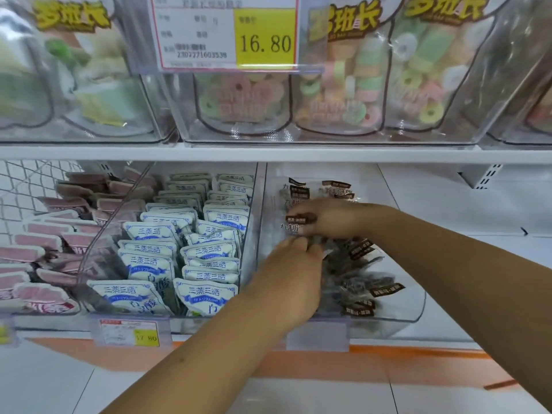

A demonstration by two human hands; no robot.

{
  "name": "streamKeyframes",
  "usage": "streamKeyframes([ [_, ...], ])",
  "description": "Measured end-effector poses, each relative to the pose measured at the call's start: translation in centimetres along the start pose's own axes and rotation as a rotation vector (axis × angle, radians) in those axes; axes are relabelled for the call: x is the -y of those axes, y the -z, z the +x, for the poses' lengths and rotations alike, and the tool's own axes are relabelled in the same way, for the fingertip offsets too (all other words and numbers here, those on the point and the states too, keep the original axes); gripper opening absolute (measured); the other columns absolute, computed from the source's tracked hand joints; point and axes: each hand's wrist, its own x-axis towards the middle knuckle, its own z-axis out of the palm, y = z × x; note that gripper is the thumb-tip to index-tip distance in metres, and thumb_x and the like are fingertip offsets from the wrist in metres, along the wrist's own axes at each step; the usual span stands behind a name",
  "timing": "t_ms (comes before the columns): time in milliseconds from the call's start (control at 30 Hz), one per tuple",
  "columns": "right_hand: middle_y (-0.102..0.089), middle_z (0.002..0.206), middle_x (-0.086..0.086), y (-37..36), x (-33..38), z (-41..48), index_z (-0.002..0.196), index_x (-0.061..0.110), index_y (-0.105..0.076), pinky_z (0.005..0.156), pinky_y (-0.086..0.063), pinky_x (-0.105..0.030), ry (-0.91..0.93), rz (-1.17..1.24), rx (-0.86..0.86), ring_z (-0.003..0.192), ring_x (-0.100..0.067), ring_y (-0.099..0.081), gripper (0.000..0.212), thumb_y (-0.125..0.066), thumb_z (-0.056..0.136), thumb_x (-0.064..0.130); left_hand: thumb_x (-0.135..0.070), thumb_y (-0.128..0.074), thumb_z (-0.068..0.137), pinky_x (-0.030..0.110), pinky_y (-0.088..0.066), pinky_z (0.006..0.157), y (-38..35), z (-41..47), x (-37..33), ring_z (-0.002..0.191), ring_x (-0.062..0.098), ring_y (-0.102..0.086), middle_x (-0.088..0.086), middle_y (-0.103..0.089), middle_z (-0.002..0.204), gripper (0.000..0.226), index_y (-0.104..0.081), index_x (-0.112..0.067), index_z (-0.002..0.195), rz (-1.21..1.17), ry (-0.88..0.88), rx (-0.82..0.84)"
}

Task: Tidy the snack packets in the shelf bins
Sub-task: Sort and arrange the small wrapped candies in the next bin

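Inside the clear plastic shelf bin (pixel 416 306), left hand (pixel 291 276) and right hand (pixel 331 219) each grip clear brown-labelled snack packets (pixel 360 252).

One left hand (pixel 294 273), one right hand (pixel 330 218), three bins (pixel 415 297) of snack packets (pixel 360 252).

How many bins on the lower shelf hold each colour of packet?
Pink packets: 1
Blue-and-white packets: 1
Clear packets with brown labels: 1
Total: 3
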Motion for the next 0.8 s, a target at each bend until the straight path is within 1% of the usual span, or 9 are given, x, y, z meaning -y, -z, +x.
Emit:
streamKeyframes([
  [100, -0.042, 0.146, -0.003, 0.0, 0.0, 0.9, 0.144, 0.029, -0.038, 0.101, -0.037, -0.027, -0.084, -0.034, 0.021, 0.125, -0.022, -0.047, 0.048, -0.051, 0.097, 0.030, -0.014, -0.052, 0.092, 0.040, -0.039, 0.102, -0.3, -0.6, 0.5, 0.123, 0.025, -0.034, 0.007, -0.044, 0.128, 0.041, -0.045, -0.011, 0.132, 0.025, -0.006, -0.048],
  [200, -0.054, 0.133, -0.003, -0.3, 0.5, 1.2, 0.142, 0.034, -0.039, 0.093, -0.051, -0.039, -0.152, 0.127, 0.065, 0.105, -0.020, -0.062, 0.050, -0.055, 0.095, 0.027, -0.012, -0.047, 0.094, 0.042, -0.037, 0.105, -0.2, -0.8, 0.7, 0.129, 0.024, -0.027, 0.005, -0.041, 0.133, 0.043, -0.043, -0.013, 0.137, 0.025, 0.016, -0.040],
  [267, -0.052, 0.136, 0.000, 0.3, 0.9, 1.0, 0.141, 0.037, -0.040, 0.093, -0.051, -0.038, -0.144, 0.122, 0.083, 0.104, -0.018, -0.062, 0.050, -0.056, 0.094, 0.032, -0.011, -0.044, 0.095, 0.045, -0.030, 0.111, -0.1, -0.9, 0.7, 0.137, 0.027, -0.020, 0.006, -0.036, 0.142, 0.047, -0.037, -0.015, 0.142, 0.033, 0.042, -0.016],
  [367, -0.046, 0.143, 0.006, 2.9, 1.7, -1.1, 0.140, 0.037, -0.041, 0.101, -0.038, -0.029, -0.074, 0.024, 0.032, 0.122, -0.014, -0.048, 0.048, -0.053, 0.094, 0.042, -0.012, -0.045, 0.097, 0.048, -0.019, 0.116, 0.0, -0.8, 1.0, 0.145, 0.028, -0.007, 0.005, -0.026, 0.151, 0.053, -0.027, -0.016, 0.147, 0.054, 0.084, -0.014],
  [467, -0.052, 0.135, 0.007, 5.4, 2.1, -4.6, 0.136, 0.033, -0.046, 0.102, -0.040, -0.029, -0.094, -0.059, 0.105, 0.120, -0.012, -0.049, 0.047, -0.060, 0.091, 0.035, -0.015, -0.045, 0.098, 0.049, -0.016, 0.117, -0.1, -0.3, 1.1, 0.146, 0.029, -0.001, 0.005, -0.020, 0.155, 0.056, -0.022, -0.016, 0.149, 0.080, 0.082, -0.017],
  [567, -0.043, 0.140, 0.011, 4.8, 2.2, -6.8, 0.142, 0.034, -0.036, 0.106, -0.036, -0.030, -0.207, -0.194, 0.336, 0.128, -0.013, -0.041, 0.070, -0.071, 0.081, 0.038, -0.014, -0.045, 0.098, 0.051, -0.014, 0.117, -0.2, 0.0, 0.9, 0.147, 0.029, 0.002, 0.005, -0.019, 0.157, 0.056, -0.023, -0.017, 0.149, 0.091, 0.085, -0.009],
  [667, -0.036, 0.148, 0.010, 3.2, 1.8, -6.8, 0.146, 0.035, -0.027, 0.109, -0.033, -0.034, -0.246, -0.243, 0.323, 0.133, -0.016, -0.036, 0.087, -0.074, 0.074, 0.050, -0.016, -0.042, 0.100, 0.049, -0.014, 0.118, -0.1, 0.5, 0.7, 0.146, 0.029, -0.005, 0.007, -0.025, 0.155, 0.049, -0.030, -0.015, 0.147, 0.086, 0.125, -0.011],
  [733, -0.044, 0.141, 0.007, 2.6, 1.3, -6.2, 0.143, 0.031, -0.036, 0.101, -0.039, -0.034, -0.243, -0.282, 0.308, 0.125, -0.018, -0.044, 0.077, -0.073, 0.077, 0.049, -0.017, -0.041, 0.101, 0.046, -0.014, 0.118, 0.2, 0.9, 0.7, 0.146, 0.030, -0.010, 0.008, -0.030, 0.153, 0.044, -0.037, -0.013, 0.145, 0.059, 0.144, -0.041],
  [800, -0.053, 0.123, 0.008, 2.7, 1.0, -5.7, 0.128, 0.031, -0.049, 0.086, -0.042, -0.030, -0.217, -0.303, 0.283, 0.111, -0.019, -0.049, 0.051, -0.070, 0.082, 0.041, -0.017, -0.042, 0.101, 0.043, -0.015, 0.118, 0.3, 1.1, 0.8, 0.145, 0.030, -0.016, 0.009, -0.036, 0.150, 0.041, -0.043, -0.012, 0.142, 0.039, 0.157, -0.073],
])
